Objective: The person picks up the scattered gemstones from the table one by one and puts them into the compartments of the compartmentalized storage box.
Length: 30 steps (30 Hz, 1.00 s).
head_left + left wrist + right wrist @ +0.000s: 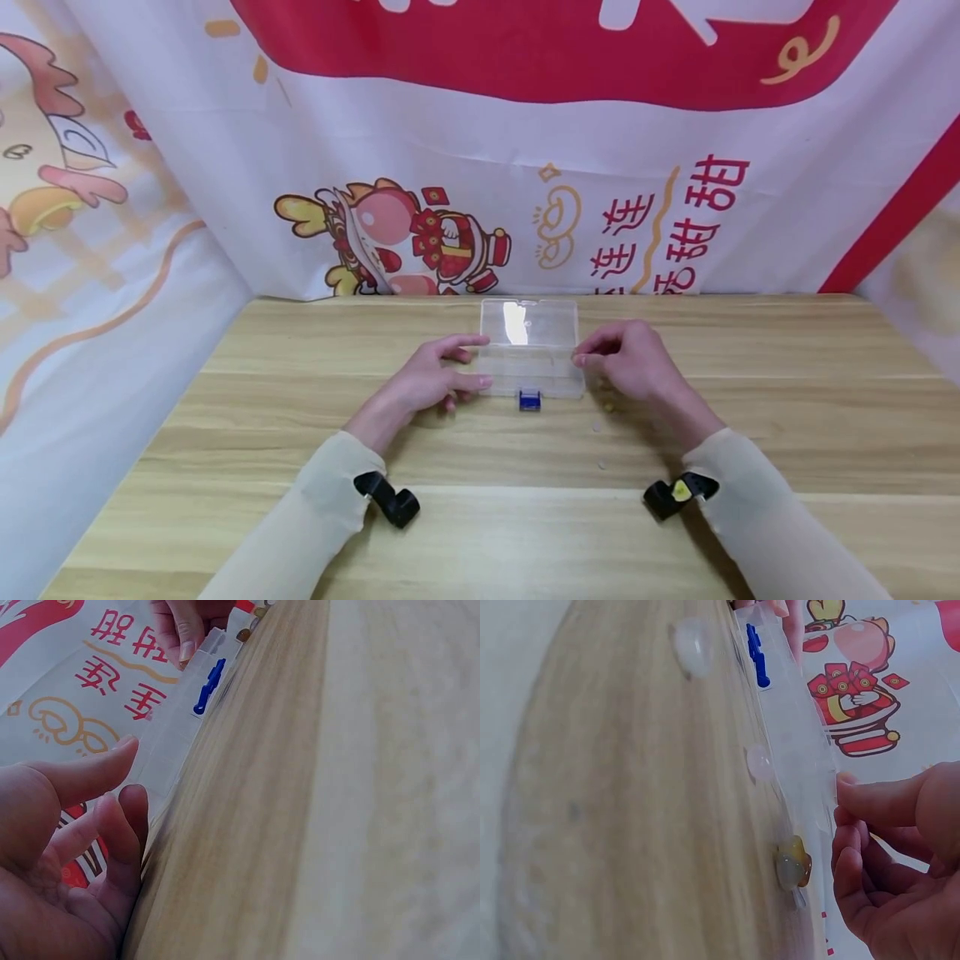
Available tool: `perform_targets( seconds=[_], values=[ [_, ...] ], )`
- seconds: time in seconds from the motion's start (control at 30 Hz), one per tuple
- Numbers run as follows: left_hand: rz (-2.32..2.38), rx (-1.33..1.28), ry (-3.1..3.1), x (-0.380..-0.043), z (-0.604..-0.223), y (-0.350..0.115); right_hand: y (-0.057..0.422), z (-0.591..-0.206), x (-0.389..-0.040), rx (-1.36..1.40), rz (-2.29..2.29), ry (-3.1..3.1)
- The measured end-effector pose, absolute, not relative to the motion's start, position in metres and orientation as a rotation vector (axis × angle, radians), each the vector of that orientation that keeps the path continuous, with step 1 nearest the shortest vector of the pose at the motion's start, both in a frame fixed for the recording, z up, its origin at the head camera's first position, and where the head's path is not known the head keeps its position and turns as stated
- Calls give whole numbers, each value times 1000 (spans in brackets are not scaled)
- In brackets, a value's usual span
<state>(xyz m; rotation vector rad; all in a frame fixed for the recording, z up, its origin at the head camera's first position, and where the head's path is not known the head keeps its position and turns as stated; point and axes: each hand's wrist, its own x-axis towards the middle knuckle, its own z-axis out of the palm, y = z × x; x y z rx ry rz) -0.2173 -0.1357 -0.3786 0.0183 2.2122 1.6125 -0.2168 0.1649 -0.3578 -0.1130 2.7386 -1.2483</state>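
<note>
A clear plastic box (517, 367) with its see-through lid (551, 321) raised lies towards the back of the wooden table. At its front edge is a blue clasp (529, 400). My left hand (431, 375) rests at the box's left end, index finger and thumb stretched to its edge. Over the right end, my right hand (630, 360) pinches a tiny brownish stone (183, 664) between thumb and fingertips; the fingers mostly hide it. Close to the box's front right lie small polished stones: a yellow-brown cluster (793, 862), a pinkish one (760, 763) and a white one (693, 646).
The wooden table (495, 542) reaches back to a printed cloth (450, 125) hanging right behind the box. Another cloth side (112, 333) borders the table's left. Black wrist cameras (397, 504) sit on both sleeves.
</note>
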Motion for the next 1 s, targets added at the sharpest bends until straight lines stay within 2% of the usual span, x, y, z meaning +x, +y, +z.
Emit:
perform_targets(
  seconds=[1.0],
  values=[
    [1598,9,2219,-220,-378,-134,162,-354,-216,-140,-1126,2746]
  ],
)
